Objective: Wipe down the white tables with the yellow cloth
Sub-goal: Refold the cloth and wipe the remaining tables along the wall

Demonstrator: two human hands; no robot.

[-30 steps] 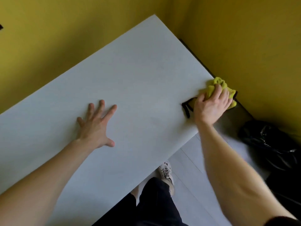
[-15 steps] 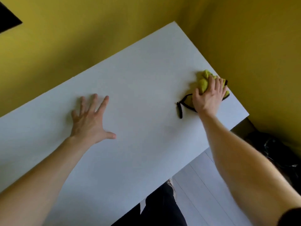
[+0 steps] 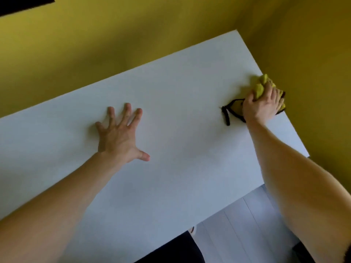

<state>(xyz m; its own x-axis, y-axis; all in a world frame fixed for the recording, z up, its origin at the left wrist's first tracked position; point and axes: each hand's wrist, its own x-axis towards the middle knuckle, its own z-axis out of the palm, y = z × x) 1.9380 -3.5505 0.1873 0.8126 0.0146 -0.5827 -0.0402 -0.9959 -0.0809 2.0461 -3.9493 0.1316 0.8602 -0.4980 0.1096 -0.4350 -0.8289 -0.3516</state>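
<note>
A white table (image 3: 180,92) fills most of the view, set into a corner of yellow walls. My right hand (image 3: 263,105) presses a bunched yellow cloth (image 3: 261,86) with black edging onto the table near its right edge. Its fingers curl over the cloth, and a black trim loop (image 3: 227,114) trails out to the left of the wrist. My left hand (image 3: 119,135) lies flat on the table's middle, fingers spread, holding nothing.
Yellow walls (image 3: 114,35) run close along the far and right sides of the table. Pale floor (image 3: 237,224) shows below the table's near right corner. My dark trouser leg (image 3: 174,249) is at the bottom edge. A dark shape (image 3: 24,4) sits top left.
My right hand has slid the cloth from the table's near right edge farther along the right side toward the corner. The left hand stays flat in place; the view has tilted up.
</note>
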